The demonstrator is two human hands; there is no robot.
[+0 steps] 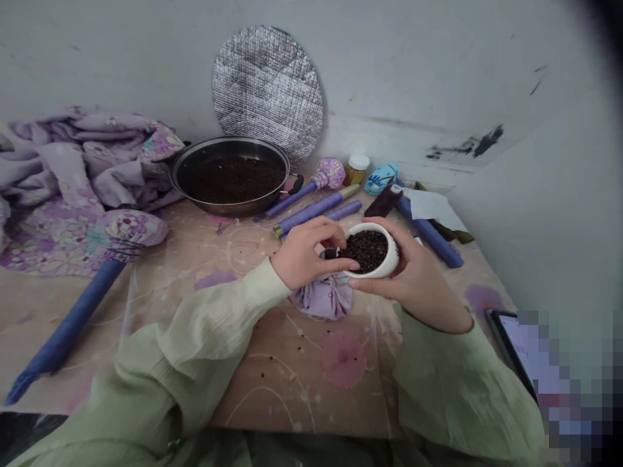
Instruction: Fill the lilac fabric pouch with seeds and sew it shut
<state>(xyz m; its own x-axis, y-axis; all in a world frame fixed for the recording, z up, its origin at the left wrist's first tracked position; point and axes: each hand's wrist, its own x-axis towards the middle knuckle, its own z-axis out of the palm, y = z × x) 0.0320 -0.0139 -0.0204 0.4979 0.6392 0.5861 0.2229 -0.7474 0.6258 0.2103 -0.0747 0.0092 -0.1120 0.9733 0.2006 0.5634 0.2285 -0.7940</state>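
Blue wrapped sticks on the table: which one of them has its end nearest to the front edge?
The far-left stick, with a flowered purple bundle at its upper end; the other blue sticks all lie farther back.

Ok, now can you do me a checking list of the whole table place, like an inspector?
Surface: patterned table covering, dark specks scattered near the front.
Job's things: white cup tilted, dark flakes inside.
Clutter: pan with dark contents, blue sticks, lilac cloth, lidded jar.
Grips: right hand holds the cup; left hand bends at its rim by a small dark object, grip on it unclear.
Cables: nothing seen.
Surroundings: silvery disc leaning on a marked wall; screen device at right, partly blurred.
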